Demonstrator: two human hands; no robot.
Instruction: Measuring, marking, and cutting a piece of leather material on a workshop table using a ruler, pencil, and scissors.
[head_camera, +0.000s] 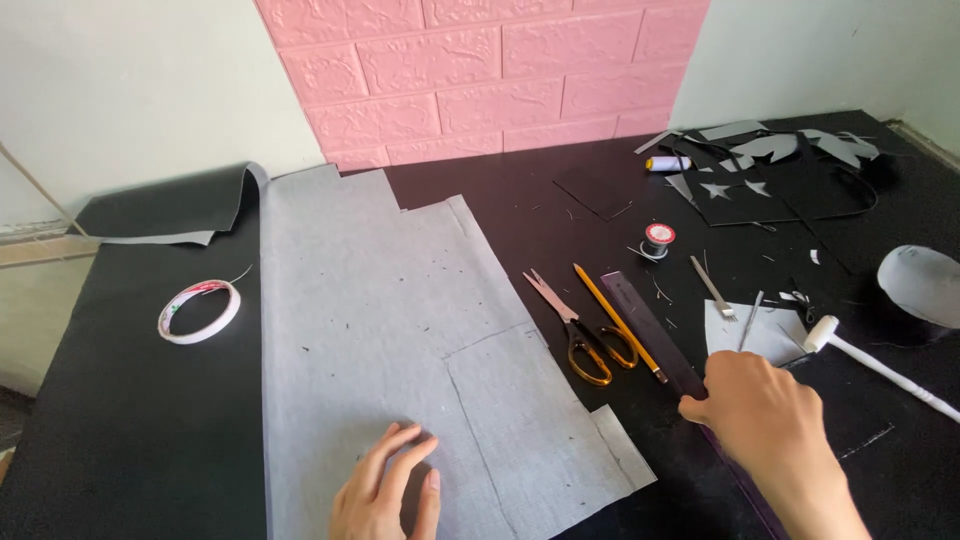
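My left hand (385, 490) lies flat, fingers apart, on a large grey sheet of material (400, 320) spread over the black table (120, 420). My right hand (765, 420) reaches over a long dark ruler (645, 325), fingers curled onto its near part. Just left of the ruler lie a yellow pencil (615, 320) and scissors with orange handles (580, 335).
A roll of white tape (200, 311) sits at the left. A white mallet (875, 365), a metal pronged tool (712, 288), a small spool (658, 238) and grey and black offcuts (770, 175) lie at the right. A pink brick-patterned panel (480, 70) backs the table.
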